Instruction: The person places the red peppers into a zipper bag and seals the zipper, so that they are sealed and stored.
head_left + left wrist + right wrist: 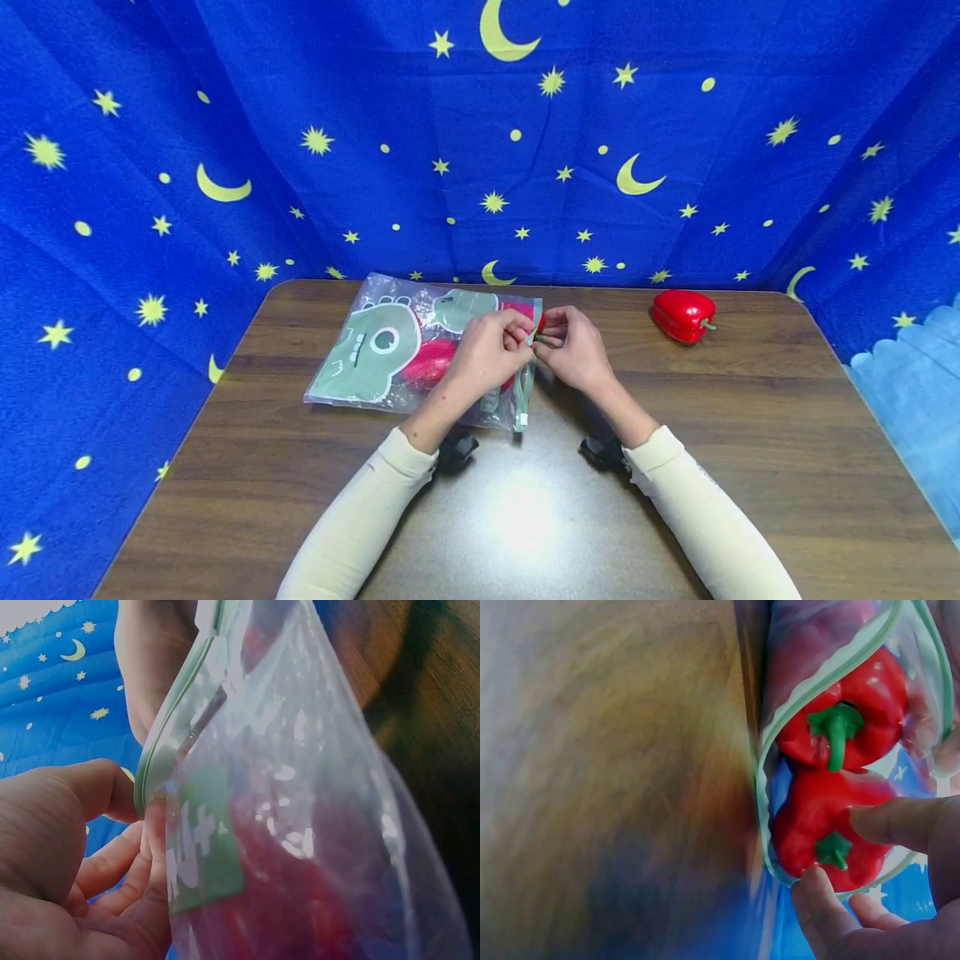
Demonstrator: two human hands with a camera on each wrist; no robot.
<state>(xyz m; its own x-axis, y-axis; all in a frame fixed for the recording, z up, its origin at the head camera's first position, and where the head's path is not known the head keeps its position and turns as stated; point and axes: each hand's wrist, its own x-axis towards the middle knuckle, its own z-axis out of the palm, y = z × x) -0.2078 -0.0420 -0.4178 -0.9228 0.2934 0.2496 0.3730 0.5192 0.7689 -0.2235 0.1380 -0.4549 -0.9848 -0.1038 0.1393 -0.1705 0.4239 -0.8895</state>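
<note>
"Two red bell peppers (866, 686) sit in the zip bag's (375, 350) open mouth?"
"Yes: your left grip (487, 354) pinches its rim (821, 681), your right grip (577, 354) pinches one pepper (810, 802); another pepper (681, 315) lies on the bench (720, 467)."

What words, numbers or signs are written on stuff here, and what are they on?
Green patch on the clear bag: a white mark like "+"; the other white marks are too blurred to read.
Red peppers: no writing that I can see.
Blue curtain: no words, just yellow moons, stars and dots.
</note>
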